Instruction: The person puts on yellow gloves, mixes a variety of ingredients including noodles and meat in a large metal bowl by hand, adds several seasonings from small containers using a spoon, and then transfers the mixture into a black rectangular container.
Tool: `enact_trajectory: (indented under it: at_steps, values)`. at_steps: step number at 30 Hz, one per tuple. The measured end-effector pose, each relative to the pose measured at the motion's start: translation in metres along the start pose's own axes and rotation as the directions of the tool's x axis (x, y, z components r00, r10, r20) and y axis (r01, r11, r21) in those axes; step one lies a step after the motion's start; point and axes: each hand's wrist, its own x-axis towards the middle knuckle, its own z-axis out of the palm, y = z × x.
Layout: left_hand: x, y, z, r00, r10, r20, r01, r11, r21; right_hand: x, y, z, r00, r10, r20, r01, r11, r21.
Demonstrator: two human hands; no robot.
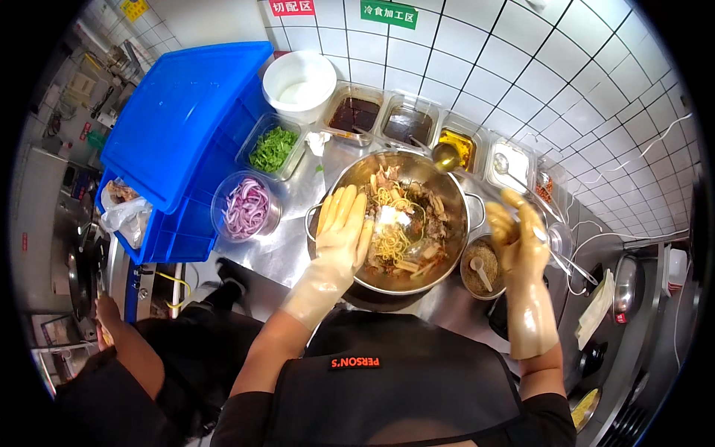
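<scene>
A large two-handled stainless steel pot (pixel 385 289) stands before me. Yellow noodles (pixel 391 248), brown pieces of food that I cannot identify and a white heap (pixel 391 217) lie in it. My left hand (pixel 341 218), in a pale rubber glove, reaches over the pot's left rim with straight fingers and holds nothing. To the right of the pot is my gloved right hand (pixel 516 229), fingers curled around what looks like the blurred handle of a metal ladle (pixel 446 157). Yellow liquid shines in the ladle's bowl, above the pot's far right rim. The grip itself is partly hidden.
Sauce containers (pixel 354 114) line the tiled wall beside a white tub (pixel 299 84). Sliced red onion (pixel 246 207) and chopped greens (pixel 273 149) stand left, near a blue lidded crate (pixel 179 234). A brown seasoning bowl (pixel 480 260) is at right. Another person's hand (pixel 107 313) is at far left.
</scene>
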Motion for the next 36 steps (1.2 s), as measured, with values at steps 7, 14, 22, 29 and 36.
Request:
enact_trajectory:
  at_steps: [7, 14, 22, 29, 36]
  values:
    - [0.003, 0.005, -0.006, 1.000, 0.002, -0.026, -0.003, 1.000, -0.021, -0.043, 0.047, 0.032, 0.801, -0.158, 0.578, 0.543, 0.600, -0.588]
    - [0.004, 0.005, -0.008, 1.000, -0.002, -0.021, 0.002, 1.000, -0.028, -0.033, 0.057, 0.014, 0.861, 0.508, 0.022, -0.452, 0.744, 0.492]
    - [0.006, 0.004, -0.008, 1.000, -0.003, -0.028, 0.001, 0.998, -0.066, 0.061, 0.038, -0.010, 0.968, 0.005, -0.251, 0.025, 0.993, 0.115]
    - [0.000, -0.014, 0.011, 0.968, -0.033, 0.250, 0.067, 0.990, -0.127, 0.090, 0.073, -0.034, 0.994, 0.006, -0.110, -0.007, 1.000, -0.007]
    - [0.018, -0.007, 0.007, 0.856, -0.259, 0.448, 0.314, 0.948, -0.052, 0.036, 0.100, -0.011, 0.783, 0.295, -0.547, 0.038, 0.856, 0.516]
